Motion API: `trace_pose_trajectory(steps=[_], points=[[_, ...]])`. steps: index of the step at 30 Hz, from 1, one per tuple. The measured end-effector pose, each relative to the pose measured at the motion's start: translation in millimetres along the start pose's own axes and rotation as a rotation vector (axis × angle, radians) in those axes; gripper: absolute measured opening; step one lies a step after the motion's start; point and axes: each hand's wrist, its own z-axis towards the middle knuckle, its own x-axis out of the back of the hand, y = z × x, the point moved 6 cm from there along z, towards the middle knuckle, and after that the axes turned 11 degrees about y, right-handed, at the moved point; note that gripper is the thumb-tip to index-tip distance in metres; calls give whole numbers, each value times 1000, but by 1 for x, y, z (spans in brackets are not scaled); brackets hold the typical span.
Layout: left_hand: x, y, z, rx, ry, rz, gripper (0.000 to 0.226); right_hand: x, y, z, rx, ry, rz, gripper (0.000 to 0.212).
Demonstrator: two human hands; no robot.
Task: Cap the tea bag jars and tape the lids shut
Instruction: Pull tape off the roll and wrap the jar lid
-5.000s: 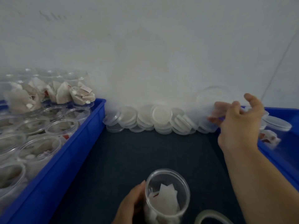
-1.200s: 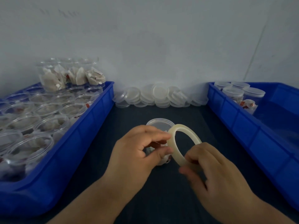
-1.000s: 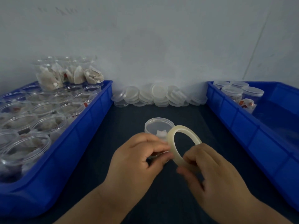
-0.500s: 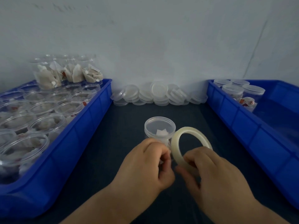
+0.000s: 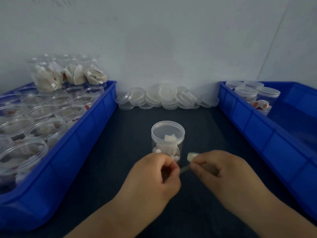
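Jar (image 5: 168,143), one, clear plastic, upright at the middle of the dark table (image 5: 130,148), tea bags inside, lid (image 5: 168,132) seated on top; it stands just beyond both hands, and whether either touches it cannot be told. Left hand (image 5: 154,177): fingers curled, thumb and forefinger pinching the tape end (image 5: 183,169), a short clear strip running across to the other hand. Right hand (image 5: 223,170): fingers curled round the tape roll (image 5: 191,156), of which only a pale edge shows above the knuckles. Left bin (image 5: 82,148), blue: rows of open jars (image 5: 42,115) holding tea bags, uncapped, with further filled jars (image 5: 66,74) stacked on them at the back by the wall. Right bin (image 5: 253,127), blue: a few capped jars (image 5: 248,93) grouped at its far corner, one red-and-white sachet (image 5: 260,104) beside them. Loose lids (image 5: 164,98): a pile of clear discs lying against the foot of the wall, between the two bins — some flat, some leaning on their neighbours. Both forearms enter from the near edge.
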Motion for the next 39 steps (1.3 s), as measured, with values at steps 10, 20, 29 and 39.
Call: trace_pose_trajectory(steps=[10, 20, 29, 39], points=[[-26, -46, 58, 83, -40, -139, 127, 10, -14, 29, 180, 341, -147, 17], [1, -10, 36, -46, 200, -377, 70, 39, -44, 14, 245, 398, -63, 26], [14, 16, 21, 8, 199, -410, 64, 47, -57, 3, 279, 428, -27, 25], [23, 24, 14, 1, 200, -424, 61, 51, -60, -2, 290, 464, -43, 25]])
